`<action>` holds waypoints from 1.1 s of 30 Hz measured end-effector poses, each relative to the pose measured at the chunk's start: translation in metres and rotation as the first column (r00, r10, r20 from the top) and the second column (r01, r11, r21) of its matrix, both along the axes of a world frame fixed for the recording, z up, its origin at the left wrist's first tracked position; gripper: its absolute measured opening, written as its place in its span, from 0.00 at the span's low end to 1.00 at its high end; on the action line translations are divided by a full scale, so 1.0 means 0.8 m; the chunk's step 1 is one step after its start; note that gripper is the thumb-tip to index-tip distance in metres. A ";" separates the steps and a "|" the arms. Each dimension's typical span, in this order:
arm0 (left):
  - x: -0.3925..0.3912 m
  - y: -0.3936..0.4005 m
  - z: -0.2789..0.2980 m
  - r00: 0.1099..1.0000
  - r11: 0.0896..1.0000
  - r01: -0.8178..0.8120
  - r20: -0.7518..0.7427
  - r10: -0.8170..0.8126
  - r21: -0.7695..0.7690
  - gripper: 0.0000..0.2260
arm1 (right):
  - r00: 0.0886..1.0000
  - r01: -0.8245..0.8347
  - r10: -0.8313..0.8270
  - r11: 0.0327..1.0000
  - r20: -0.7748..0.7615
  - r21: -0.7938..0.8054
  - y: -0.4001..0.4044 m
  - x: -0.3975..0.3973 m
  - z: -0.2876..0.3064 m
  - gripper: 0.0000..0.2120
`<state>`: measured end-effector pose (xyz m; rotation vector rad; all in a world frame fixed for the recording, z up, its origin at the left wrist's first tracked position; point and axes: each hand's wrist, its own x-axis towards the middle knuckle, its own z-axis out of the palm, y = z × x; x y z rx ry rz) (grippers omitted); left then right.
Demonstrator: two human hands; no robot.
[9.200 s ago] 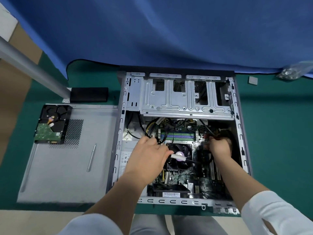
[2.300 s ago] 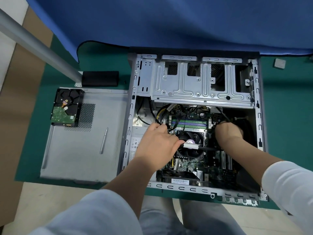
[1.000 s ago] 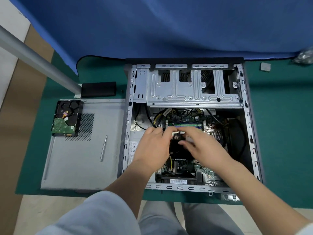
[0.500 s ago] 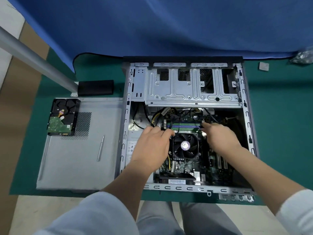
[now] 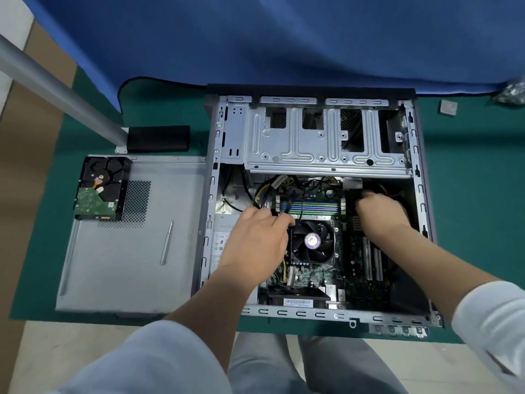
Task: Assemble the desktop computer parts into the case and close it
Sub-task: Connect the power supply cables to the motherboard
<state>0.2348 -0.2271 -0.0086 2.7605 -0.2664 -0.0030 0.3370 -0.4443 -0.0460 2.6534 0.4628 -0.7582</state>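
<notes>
The open computer case (image 5: 326,143) lies flat on the green mat, with the motherboard and its black CPU fan (image 5: 312,241) showing inside. My left hand (image 5: 255,240) sits just left of the fan, its fingertips curled onto the black cables (image 5: 289,199) by the memory slots (image 5: 309,207). My right hand (image 5: 380,211) is blurred and reaches down into the case right of the memory slots. Its fingers are curled and the tips are hidden. The grey side panel (image 5: 127,274) lies left of the case, and the hard drive (image 5: 99,189) rests on its far corner.
A slim silver screwdriver (image 5: 166,242) lies on the side panel. A black box (image 5: 158,138) sits behind the panel beside a slanting metal pole (image 5: 56,89). A small grey square part (image 5: 449,108) and a plastic bag (image 5: 511,93) lie at the far right. Blue cloth hangs behind.
My right hand has moved from the fan's upper right corner to the case's right side. My left hand stays by the cables left of the fan.
</notes>
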 end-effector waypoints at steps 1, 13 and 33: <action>0.000 0.000 0.000 1.000 1.000 0.002 -0.010 -0.002 0.002 0.08 | 1.000 -0.004 0.004 1.000 0.009 -0.022 0.001 0.001 0.000 0.14; 0.000 0.001 -0.003 1.000 1.000 0.005 -0.020 -0.005 0.007 0.11 | 0.996 -0.086 0.084 0.988 -0.021 -0.132 0.022 0.007 -0.012 0.15; 0.000 0.001 -0.005 0.999 1.000 0.010 -0.044 -0.010 0.002 0.09 | 0.986 -0.167 0.156 0.950 -0.059 -0.266 0.042 0.000 -0.031 0.18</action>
